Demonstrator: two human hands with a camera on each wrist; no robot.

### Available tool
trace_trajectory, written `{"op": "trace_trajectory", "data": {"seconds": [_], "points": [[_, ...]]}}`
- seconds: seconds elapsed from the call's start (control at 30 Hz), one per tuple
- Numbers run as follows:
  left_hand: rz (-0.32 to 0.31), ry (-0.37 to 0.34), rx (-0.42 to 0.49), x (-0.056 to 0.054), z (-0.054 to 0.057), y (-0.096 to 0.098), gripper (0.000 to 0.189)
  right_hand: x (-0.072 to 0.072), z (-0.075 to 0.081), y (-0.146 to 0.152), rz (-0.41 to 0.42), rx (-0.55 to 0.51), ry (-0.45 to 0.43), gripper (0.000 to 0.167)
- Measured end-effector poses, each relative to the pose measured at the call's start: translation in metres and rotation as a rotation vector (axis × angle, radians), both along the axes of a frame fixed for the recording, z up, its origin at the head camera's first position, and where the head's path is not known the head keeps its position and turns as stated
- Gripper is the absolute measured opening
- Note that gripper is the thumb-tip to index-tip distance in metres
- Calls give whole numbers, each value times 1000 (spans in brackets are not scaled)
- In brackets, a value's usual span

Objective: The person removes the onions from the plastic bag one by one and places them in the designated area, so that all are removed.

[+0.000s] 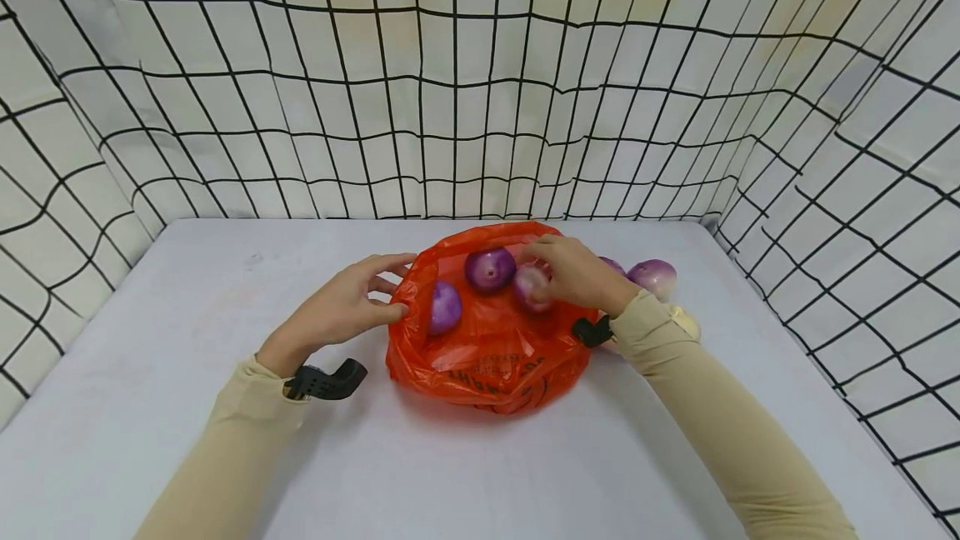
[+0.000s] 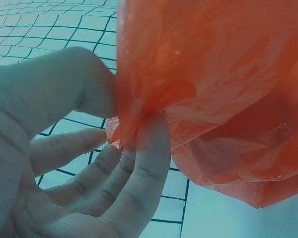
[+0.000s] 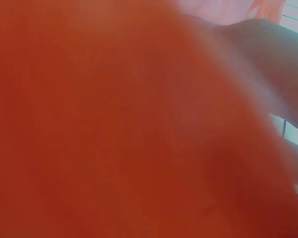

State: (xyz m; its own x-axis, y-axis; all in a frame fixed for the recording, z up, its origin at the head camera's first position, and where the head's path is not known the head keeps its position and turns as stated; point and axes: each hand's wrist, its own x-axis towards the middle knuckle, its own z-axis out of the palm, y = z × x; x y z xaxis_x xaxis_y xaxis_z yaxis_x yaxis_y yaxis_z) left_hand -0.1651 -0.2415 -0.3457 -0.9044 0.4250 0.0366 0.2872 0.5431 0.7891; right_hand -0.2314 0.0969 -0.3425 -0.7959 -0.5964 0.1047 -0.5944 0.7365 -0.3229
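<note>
A red plastic bag (image 1: 487,365) with dark print lies mouth-up on the white table. Two purple onions (image 1: 491,270) (image 1: 446,307) show inside it. My left hand (image 1: 341,302) pinches the bag's left rim between thumb and fingers; in the left wrist view the fingers (image 2: 151,163) sit at the folded plastic. Reaching in over the right rim, my right hand (image 1: 573,269) grips another purple onion (image 1: 531,288) within the mouth. Blurred red plastic (image 3: 114,124) covers most of the right wrist view, hiding the fingertips there.
Right of the bag, partly behind my right arm, lie a purple onion (image 1: 654,277), a sliver of another (image 1: 611,263) and a pale yellow thing (image 1: 686,322). Black netting (image 1: 455,90) over white sheeting rises along the table's back and sides.
</note>
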Motion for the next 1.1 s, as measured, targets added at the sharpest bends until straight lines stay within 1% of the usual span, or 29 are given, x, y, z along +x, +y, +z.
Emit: {"op": "trace_trajectory", "data": {"seconds": [0.3,0.4,0.57,0.7,0.8,0.9,1.1], "points": [[4,-8,-3,0,0,0,67,-1,-5,2,-46,-14,-86,48],[2,-5,-3,0,0,0,67,-1,-7,2,-38,-6,-78,47],[3,-6,-6,0,-1,0,67,1,-8,3,-20,26,-64,51],[5,-13,-7,1,-1,0,68,1,-9,2,-31,48,-68,56],[8,-17,-6,1,-1,0,68,0,-9,2,-30,65,-53,56],[13,-14,-11,2,-1,0,68,-1,-10,2,-29,79,-42,55],[12,-5,-17,2,0,0,67,-2,-10,1,-33,95,-47,52]]}}
